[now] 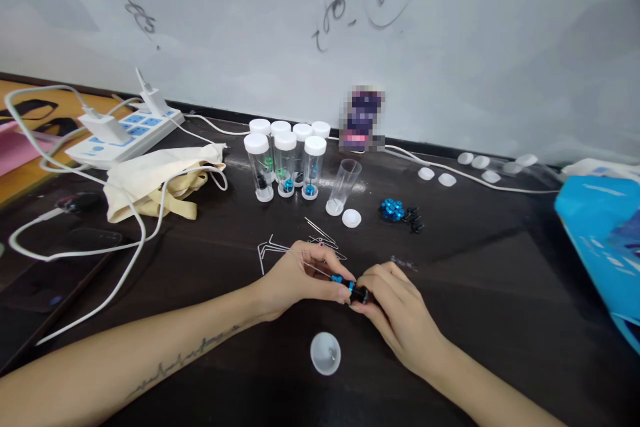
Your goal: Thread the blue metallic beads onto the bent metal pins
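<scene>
Between my two hands is a small blue and black part [351, 287], near the middle of the dark table. My left hand [315, 275] pinches its blue end, and a thin metal rod sticks out from it toward the upper left. My right hand [390, 300] has its fingers closed on the black end. Just below my hands stands a small white cup [325, 353] with a tiny metal piece inside. Bent metal hex keys [273, 248] lie beyond my left hand. Blue parts [393, 209] and black screws [414, 220] sit in a pile farther back.
Capped clear tubes [285, 163] stand at the back beside an uncapped tube [344, 187] and a white cap [351, 218]. More caps [447, 179] lie back right. Left are a power strip [125, 137], cables and a cloth bag [150, 180]; a blue bag [595, 240] is right.
</scene>
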`<state>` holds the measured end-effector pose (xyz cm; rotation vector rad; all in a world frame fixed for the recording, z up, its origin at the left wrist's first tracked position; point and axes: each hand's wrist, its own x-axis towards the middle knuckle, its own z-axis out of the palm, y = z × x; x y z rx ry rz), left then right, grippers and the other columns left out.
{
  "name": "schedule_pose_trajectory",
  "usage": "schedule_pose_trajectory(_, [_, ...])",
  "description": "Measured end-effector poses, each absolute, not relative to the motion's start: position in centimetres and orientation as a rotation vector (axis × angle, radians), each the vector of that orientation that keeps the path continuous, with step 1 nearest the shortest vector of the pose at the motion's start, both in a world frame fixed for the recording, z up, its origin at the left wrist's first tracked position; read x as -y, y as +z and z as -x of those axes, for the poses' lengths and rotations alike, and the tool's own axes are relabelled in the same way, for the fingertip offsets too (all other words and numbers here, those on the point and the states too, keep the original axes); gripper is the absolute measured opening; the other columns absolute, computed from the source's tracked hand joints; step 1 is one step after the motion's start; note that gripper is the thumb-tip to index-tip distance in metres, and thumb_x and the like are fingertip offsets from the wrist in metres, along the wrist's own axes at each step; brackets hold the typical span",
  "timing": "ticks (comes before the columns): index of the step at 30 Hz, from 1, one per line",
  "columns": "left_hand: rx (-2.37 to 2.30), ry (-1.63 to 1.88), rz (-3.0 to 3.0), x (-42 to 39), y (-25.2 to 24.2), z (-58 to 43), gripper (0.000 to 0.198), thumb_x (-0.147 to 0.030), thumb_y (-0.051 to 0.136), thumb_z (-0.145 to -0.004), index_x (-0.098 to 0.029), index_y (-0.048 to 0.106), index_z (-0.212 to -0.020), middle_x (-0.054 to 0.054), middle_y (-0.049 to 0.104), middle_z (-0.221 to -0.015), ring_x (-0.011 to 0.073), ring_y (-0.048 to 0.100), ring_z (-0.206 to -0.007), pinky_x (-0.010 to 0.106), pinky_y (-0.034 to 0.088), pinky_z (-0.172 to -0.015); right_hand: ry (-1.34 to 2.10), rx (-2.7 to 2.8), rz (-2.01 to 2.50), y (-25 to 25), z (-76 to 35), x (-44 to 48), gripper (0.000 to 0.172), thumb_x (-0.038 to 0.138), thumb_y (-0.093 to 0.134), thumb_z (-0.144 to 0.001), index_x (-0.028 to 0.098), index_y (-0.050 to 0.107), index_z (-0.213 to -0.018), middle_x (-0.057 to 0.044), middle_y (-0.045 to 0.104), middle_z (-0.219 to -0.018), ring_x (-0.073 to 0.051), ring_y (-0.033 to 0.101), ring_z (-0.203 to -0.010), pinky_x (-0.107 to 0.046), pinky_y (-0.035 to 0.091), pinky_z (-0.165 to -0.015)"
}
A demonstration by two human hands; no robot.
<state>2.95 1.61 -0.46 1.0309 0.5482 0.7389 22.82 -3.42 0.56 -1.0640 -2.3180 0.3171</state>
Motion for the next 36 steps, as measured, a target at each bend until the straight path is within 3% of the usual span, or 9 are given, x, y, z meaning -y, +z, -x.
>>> schedule_pose_trajectory(4, [-0.559, 0.749, -1.033, -1.59, -0.49, -2.99, 0.017, -0.012, 0.083, -0.063, -0.016, 0.075, -0.077, -0.002, 0.065, -0.070, 0.0078, 0.062, -0.065, 0.019, 0.049, -0.063, 0.295, 2.316, 1.054, 0.50, -22.79, 3.42, 0.025, 0.030, 0.037, -0.102, 0.017, 0.054, -0.087, -0.004, 0.059, -0.076, -0.017, 0.050, -0.067, -0.031, 0.039, -0.065])
schedule_pose_trajectory(11, [-0.527, 0.698, -1.045, -1.46, -0.33, -2.91, 0.019, -0.011, 0.084, -0.062, -0.015, 0.074, -0.079, 0.000, 0.067, -0.072, 0.0099, 0.064, -0.065, 0.022, 0.052, -0.064, 0.385, 2.339, 1.039, 0.20, -23.04, 3.43, 0.046, 0.042, 0.026, -0.103, 0.017, 0.052, -0.075, -0.003, 0.053, -0.068, -0.016, 0.045, -0.061, -0.033, 0.036, -0.065])
schedule_pose_trajectory(18, [-0.546, 0.751, -1.035, -1.58, -0.51, -2.95, 0.016, -0.012, 0.083, -0.064, -0.016, 0.075, -0.078, -0.002, 0.064, -0.070, 0.0075, 0.062, -0.066, 0.018, 0.049, -0.064, 0.353, 2.306, 1.044, 0.47, -22.79, 3.45, 0.018, 0.026, 0.043, -0.101, 0.018, 0.053, -0.089, -0.003, 0.060, -0.079, -0.017, 0.051, -0.070, -0.031, 0.038, -0.068])
schedule_pose_trajectory(26, [-0.546, 0.752, -1.030, -1.55, -0.51, -2.93, 0.016, -0.011, 0.083, -0.064, -0.015, 0.075, -0.077, -0.003, 0.063, -0.068, 0.0071, 0.061, -0.063, 0.018, 0.048, -0.062, 0.334, 2.249, 1.067, 0.35, -22.88, 3.41, 0.014, 0.032, 0.052, -0.097, 0.019, 0.052, -0.094, -0.003, 0.060, -0.081, -0.018, 0.053, -0.070, -0.031, 0.040, -0.066])
schedule_pose_trajectory(31, [-0.534, 0.739, -1.020, -1.58, -0.48, -2.94, 0.017, -0.011, 0.082, -0.064, -0.015, 0.075, -0.079, -0.001, 0.065, -0.070, 0.0091, 0.065, -0.063, 0.021, 0.051, -0.064, 0.254, 2.247, 0.978, -0.01, -23.09, 3.43, 0.003, 0.019, 0.051, -0.096, 0.018, 0.053, -0.098, -0.005, 0.060, -0.085, -0.018, 0.055, -0.075, -0.032, 0.042, -0.070])
schedule_pose_trajectory(33, [-0.529, 0.733, -1.016, -1.58, -0.44, -2.95, 0.017, -0.011, 0.082, -0.064, -0.014, 0.075, -0.078, -0.001, 0.066, -0.070, 0.0102, 0.066, -0.065, 0.021, 0.052, -0.065, 0.224, 2.254, 0.950, -0.02, -23.14, 3.53, 0.006, 0.015, 0.050, -0.096, 0.017, 0.054, -0.099, -0.006, 0.060, -0.087, -0.018, 0.054, -0.077, -0.032, 0.042, -0.070])
schedule_pose_trajectory(36, [-0.535, 0.722, -1.017, -1.54, -0.36, -2.93, 0.016, -0.011, 0.082, -0.064, -0.014, 0.075, -0.077, -0.001, 0.066, -0.069, 0.0091, 0.065, -0.064, 0.020, 0.051, -0.063, 0.247, 2.253, 0.940, 0.10, -23.13, 3.60, 0.005, 0.020, 0.053, -0.096, 0.016, 0.055, -0.096, -0.006, 0.061, -0.084, -0.017, 0.054, -0.074, -0.032, 0.041, -0.070])
